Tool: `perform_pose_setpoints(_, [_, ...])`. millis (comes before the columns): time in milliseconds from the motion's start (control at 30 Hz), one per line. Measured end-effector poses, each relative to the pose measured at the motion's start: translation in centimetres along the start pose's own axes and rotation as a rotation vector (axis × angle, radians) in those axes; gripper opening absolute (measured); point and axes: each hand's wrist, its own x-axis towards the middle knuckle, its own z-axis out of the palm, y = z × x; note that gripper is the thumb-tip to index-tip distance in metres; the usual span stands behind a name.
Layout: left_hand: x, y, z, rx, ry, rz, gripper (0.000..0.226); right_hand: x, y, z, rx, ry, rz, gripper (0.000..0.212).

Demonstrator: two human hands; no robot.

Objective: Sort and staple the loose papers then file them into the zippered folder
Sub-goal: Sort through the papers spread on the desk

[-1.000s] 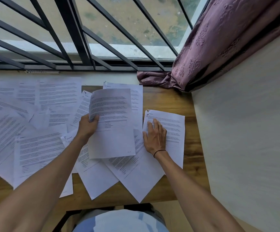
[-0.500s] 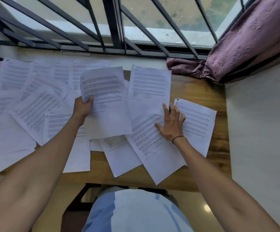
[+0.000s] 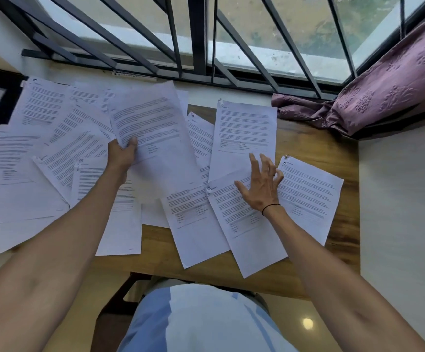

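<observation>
Where papers [image 3: 244, 128] lie, wooden desk [image 3: 307, 148].

White printed loose papers [image 3: 247, 224] overlapping flat across the wooden desk, 1 raised sheet [image 3: 153, 138] tilted

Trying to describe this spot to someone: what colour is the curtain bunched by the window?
The curtain is dusty mauve-purple with an embossed floral pattern, seen in the head view.

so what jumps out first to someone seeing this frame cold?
The spread of loose printed papers covering most of the wooden table, overlapping at all angles. Next, the left hand gripping a lifted sheet at centre, while the right hand hovers open, fingers spread, over the sheets at right. Behind, a barred window and a purple curtain at upper right.
</observation>
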Motion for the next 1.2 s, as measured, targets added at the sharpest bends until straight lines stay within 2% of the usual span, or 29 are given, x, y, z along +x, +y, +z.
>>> perform_pose_setpoints(133, [1.6, 0.1, -2.0, -0.108, 0.054, -0.043, 0.045, 0.9, -3.0, 0.6, -0.004, -0.031, -0.064, 0.087])
perform_pose_setpoints(367, [2.7, -0.6, -5.4, -0.138, 0.081, -0.026, 0.046, 2.5, -7.2, 2.2, -0.071, -0.096, -0.2, 0.082])
perform_pose_setpoints(700, [4.6, -1.4, -9.1, -0.136, 0.141, -0.07, 0.048, 4.9, -10.4, 3.0, -0.079, -0.104, -0.216, 0.077])
perform_pose_setpoints(867, [5.1, -1.6, -9.0, -0.09, 0.088, -0.049, 0.043, 7.4, -12.5, 2.7, -0.051, -0.094, -0.178, 0.073])
perform_pose_setpoints(967, [5.0, -1.8, -8.5, -0.039, 0.029, -0.028, 0.037, 9.7, -13.9, 2.1, -0.04, -0.146, -0.119, 0.082])
perform_pose_setpoints(1133, [4.6, -1.6, -7.0, 0.041, -0.091, 0.005, 0.026, 14.0, -15.2, 0.9, -0.022, -0.259, -0.029, 0.11])
perform_pose_setpoints(1200, [4.5, -1.4, -6.5, 0.081, -0.121, 0.015, 0.02, 15.5, -15.8, 0.3, -0.025, -0.274, -0.001, 0.113])
